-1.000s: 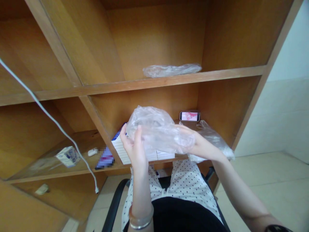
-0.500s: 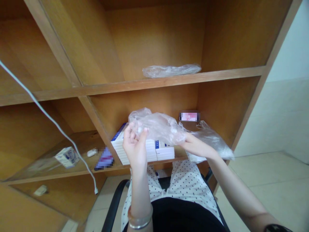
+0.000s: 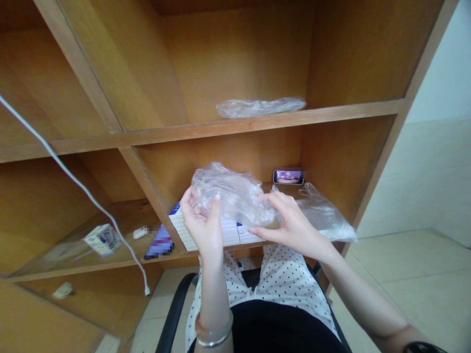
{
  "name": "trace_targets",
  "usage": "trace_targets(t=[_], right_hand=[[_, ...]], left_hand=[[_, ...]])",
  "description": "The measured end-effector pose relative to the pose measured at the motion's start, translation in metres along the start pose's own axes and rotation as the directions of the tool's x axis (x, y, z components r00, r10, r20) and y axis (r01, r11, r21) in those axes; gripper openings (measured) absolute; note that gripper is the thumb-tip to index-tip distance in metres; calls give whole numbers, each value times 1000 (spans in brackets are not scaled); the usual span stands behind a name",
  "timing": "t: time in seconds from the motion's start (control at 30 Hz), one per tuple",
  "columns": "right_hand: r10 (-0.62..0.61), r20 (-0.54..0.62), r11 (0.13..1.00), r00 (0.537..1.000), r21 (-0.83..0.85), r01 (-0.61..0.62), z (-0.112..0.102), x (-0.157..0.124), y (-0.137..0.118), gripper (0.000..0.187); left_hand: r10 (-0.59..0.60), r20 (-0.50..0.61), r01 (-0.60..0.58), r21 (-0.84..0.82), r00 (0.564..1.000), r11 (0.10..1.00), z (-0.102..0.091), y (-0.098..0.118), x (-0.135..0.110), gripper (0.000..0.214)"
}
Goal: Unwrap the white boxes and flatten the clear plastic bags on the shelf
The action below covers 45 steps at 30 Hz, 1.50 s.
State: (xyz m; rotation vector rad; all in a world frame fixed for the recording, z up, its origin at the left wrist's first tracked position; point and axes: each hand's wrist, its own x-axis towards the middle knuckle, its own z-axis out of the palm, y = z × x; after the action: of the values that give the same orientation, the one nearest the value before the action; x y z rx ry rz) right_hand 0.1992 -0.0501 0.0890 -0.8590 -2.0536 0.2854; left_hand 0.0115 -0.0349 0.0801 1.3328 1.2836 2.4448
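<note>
A crumpled clear plastic bag point(image 3: 231, 193) hangs in front of me above the lower shelf. My left hand point(image 3: 202, 220) grips its left side, the thumb at the front and the other fingers partly behind the film. At the bag's right edge is my right hand point(image 3: 285, 220), thumb and fingers spread apart, the fingertips at or against the plastic. Under the bag sits a stack of thin white boxes point(image 3: 228, 234) with blue ends, partly covered by it. Another clear plastic bag point(image 3: 324, 215) lies on the shelf beyond my right hand.
A phone point(image 3: 289, 177) with a lit screen leans at the back of the shelf. More clear plastic point(image 3: 261, 107) lies on the shelf above. To the left are a small white carton point(image 3: 103, 239) and a dangling white cable point(image 3: 91, 197). A wooden divider point(image 3: 147, 189) separates the compartments.
My right hand has come out of the clear plastic bag and now spreads its fingers at the bag's right edge. The bag has bunched up slightly to the left, still in my left hand.
</note>
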Motion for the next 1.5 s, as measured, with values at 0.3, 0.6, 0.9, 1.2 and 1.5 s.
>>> trace_targets(t=[0.3, 0.6, 0.9, 1.2, 1.5], right_hand=[[-17, -83, 980, 996, 196, 33, 8, 6, 8, 13], [87, -152, 934, 985, 356, -28, 7, 8, 8, 20], [95, -81, 879, 992, 474, -46, -4, 10, 10, 29], [140, -101, 793, 985, 607, -51, -16, 9, 23, 26], [89, 62, 870, 994, 481, -108, -28, 7, 20, 20]], left_hand=[[-12, 225, 35, -98, 974, 995, -4, 12, 0, 55], [-22, 76, 30, -104, 997, 994, -3, 15, 0, 40], [-72, -170, 52, -118, 983, 992, -5, 9, 4, 23], [-99, -221, 84, -79, 970, 993, -6, 8, 3, 18], [-74, -45, 71, -63, 996, 995, -5, 5, 2, 15]])
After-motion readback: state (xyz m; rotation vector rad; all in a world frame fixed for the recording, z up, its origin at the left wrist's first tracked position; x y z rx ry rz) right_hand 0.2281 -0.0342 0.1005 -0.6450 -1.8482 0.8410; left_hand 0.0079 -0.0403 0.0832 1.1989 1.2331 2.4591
